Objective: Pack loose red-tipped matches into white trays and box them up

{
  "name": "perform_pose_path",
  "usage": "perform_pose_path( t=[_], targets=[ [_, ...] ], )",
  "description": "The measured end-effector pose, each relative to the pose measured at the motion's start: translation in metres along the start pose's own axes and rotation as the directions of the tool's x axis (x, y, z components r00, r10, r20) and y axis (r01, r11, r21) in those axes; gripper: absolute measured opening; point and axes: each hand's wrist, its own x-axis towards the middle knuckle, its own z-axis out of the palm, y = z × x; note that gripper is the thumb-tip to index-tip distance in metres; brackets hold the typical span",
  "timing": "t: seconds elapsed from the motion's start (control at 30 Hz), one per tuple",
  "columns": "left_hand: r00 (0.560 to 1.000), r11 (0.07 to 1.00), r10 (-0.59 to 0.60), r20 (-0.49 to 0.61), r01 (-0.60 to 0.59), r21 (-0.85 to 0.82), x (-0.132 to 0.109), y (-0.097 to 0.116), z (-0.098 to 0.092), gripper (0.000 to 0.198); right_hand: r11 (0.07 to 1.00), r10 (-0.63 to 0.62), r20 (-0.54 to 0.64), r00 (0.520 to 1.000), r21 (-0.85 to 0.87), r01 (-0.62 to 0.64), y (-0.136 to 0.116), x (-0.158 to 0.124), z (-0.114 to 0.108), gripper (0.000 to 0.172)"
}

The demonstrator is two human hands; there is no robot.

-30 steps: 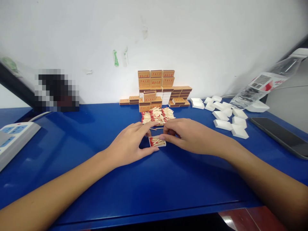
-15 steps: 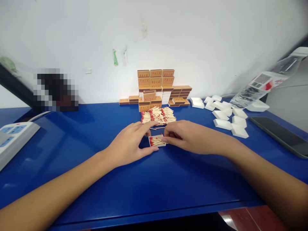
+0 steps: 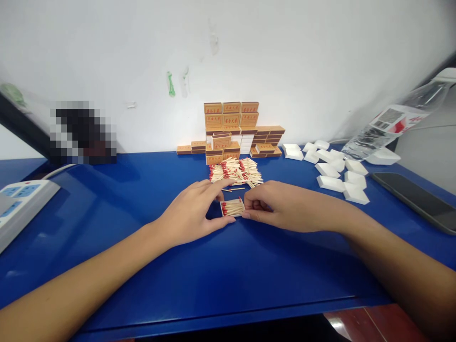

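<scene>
A small white matchbox tray [image 3: 234,216] lies on the blue table, filled with red-tipped matches [image 3: 232,207]. My left hand [image 3: 194,209] reaches around its left part, thumb along the near side and fingers on the far side. At the tray's right end is my right hand [image 3: 265,204], its fingers curled and its thumb tip against that end. Just beyond both hands is a heap of loose matches [image 3: 235,172], with a few single ones lying in front of it.
Stacked matchboxes [image 3: 231,121] stand against the wall. Several white matchbox trays [image 3: 329,183] are scattered at right, beside a leaning plastic bottle [image 3: 395,118] and a phone [image 3: 415,199]. A power strip [image 3: 26,204] lies at the left edge of the table [image 3: 213,280].
My right hand has drawn back slightly from over the matches to the tray's right end, uncovering more of them. My left hand has stayed in place.
</scene>
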Motion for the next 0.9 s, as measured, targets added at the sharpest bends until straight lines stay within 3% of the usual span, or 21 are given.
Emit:
perform_pose_path(
  t=[0.2, 0.43, 0.57, 0.9],
  targets=[
    [1.0, 1.0, -0.006, 0.004, 0.006, -0.006, -0.0002, 0.0005, -0.0003, 0.073, 0.999, -0.004, -0.064, 0.998, -0.033, 0.002, -0.0016, -0.0012, -0.0038, 0.024],
    [1.0, 1.0, 0.005, -0.001, -0.006, -0.004, 0.0009, 0.0013, -0.0006, 0.072, 1.0, 0.019, -0.061, 0.998, -0.001, -0.019, -0.005, 0.0006, 0.0033, 0.031],
    [1.0, 1.0, -0.01, 0.008, 0.01, 0.001, 0.0008, 0.0012, -0.0009, 0.073, 0.999, -0.005, -0.061, 0.998, -0.038, 0.003, -0.004, -0.0009, 0.0031, 0.027],
    [1.0, 1.0, -0.016, 0.014, 0.016, -0.012, 0.0004, 0.0013, -0.0006, 0.073, 0.98, -0.124, -0.201, 0.972, -0.175, 0.089, -0.0026, 0.0047, 0.0026, 0.01]
  ],
)
